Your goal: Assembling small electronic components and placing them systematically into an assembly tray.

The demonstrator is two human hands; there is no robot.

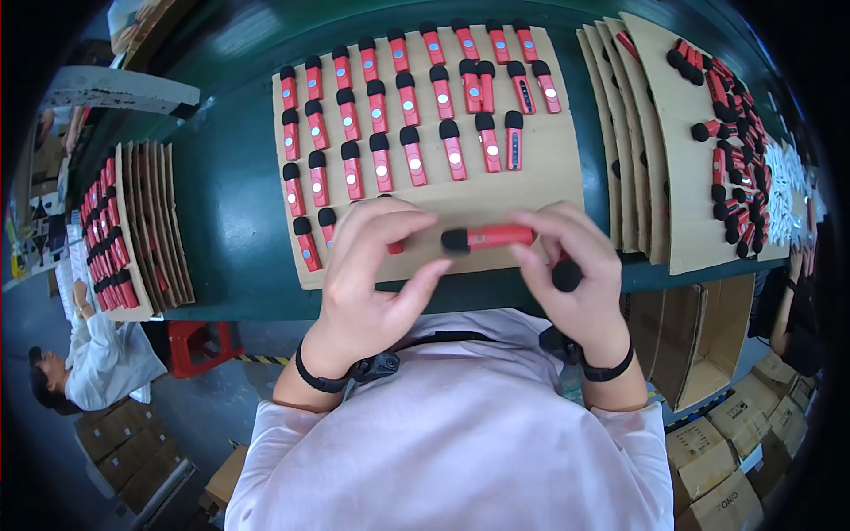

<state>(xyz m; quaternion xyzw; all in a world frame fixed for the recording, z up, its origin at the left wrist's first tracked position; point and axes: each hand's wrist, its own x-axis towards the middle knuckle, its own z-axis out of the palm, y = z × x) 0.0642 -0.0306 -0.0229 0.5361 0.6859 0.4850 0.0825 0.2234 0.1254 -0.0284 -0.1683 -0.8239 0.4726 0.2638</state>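
My right hand (595,281) pinches a small red microphone (501,235) with a black foam head, held level with the head pointing left. A second black foam head (567,275) shows against that hand's palm; its body is mostly hidden by the fingers. To the left, my left hand (359,279) is open, thumb and fingers curved apart, with nothing seen between them. Under both hands lies a cardboard sheet (531,190) bearing rows of red microphones, most with a pale round spot facing up. My left hand covers part of the nearest row.
Upright cardboard sheets (651,150) stand at the right, beside a heap of red microphones (739,159) and white pieces (781,190). More sheets (155,221) with microphones stand at the left. A seated person (106,354) is beyond a red stool (199,348). Cartons (730,429) sit lower right.
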